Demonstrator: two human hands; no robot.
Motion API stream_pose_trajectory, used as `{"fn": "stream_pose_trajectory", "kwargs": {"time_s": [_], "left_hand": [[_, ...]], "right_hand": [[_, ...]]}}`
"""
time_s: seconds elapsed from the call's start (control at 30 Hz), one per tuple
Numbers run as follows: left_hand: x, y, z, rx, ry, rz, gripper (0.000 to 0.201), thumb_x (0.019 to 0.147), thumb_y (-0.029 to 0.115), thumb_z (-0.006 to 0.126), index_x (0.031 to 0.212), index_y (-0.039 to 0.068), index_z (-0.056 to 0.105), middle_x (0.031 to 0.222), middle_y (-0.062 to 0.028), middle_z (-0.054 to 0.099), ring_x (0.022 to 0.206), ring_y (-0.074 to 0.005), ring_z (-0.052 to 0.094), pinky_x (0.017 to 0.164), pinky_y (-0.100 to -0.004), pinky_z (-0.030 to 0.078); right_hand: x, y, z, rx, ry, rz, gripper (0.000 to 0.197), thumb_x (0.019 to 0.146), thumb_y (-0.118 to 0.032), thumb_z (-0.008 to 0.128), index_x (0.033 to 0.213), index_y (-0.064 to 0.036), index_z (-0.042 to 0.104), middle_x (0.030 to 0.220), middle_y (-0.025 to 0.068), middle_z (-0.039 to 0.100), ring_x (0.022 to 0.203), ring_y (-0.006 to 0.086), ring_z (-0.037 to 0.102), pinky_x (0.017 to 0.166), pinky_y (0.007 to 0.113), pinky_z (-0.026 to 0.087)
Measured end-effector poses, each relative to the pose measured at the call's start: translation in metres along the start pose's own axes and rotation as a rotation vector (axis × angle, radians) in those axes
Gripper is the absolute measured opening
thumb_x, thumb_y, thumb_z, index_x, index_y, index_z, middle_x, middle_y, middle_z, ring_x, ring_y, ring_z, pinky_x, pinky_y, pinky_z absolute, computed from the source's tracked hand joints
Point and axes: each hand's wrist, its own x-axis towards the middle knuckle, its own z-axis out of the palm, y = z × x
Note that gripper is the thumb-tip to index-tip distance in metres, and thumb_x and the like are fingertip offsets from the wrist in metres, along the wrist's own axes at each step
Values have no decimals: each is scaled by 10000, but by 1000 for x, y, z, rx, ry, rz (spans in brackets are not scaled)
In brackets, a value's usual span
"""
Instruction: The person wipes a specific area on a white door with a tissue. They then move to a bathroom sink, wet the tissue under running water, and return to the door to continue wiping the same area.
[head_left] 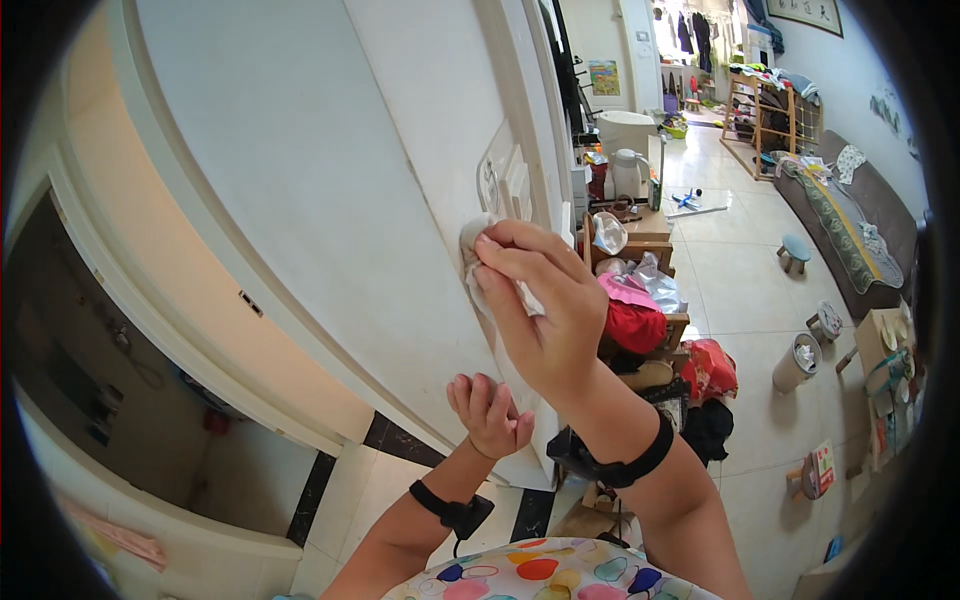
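Cloth [471,262] — crumpled, whitish — in right hand [548,300].

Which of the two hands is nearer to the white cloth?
Right. The right hand holds the white cloth between thumb and fingers; the left hand is lower, apart from it, at the white door.

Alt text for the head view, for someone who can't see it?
A right hand holds a crumpled cloth against a white upright surface; the left hand, lower down, holds nothing visible. At right, a sofa and blue stool stand on tiled floor.
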Motion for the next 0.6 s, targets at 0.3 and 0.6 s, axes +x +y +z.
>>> {"fn": "stream_pose_trajectory", "kwargs": {"time_s": [0.3,0.6], "left_hand": [[-5,3,3,85,4,-17,526,894,392,481,1267,23,444,1428,-262,318,1364,-453,216,1045,-590,187],[-4,6,3,138,9,-52,623,883,379,499,1395,67,329,1479,-225,248,1373,-449,194,1083,-562,187]], "right_hand": [[37,24,10,145,24,8,126,774,58,663,868,-24,650,831,100,649,692,201,634,613,269,499],[30,29,-1,226,-99,-73,160,737,76,673,856,-23,634,857,118,647,749,198,651,642,262,495]]}}
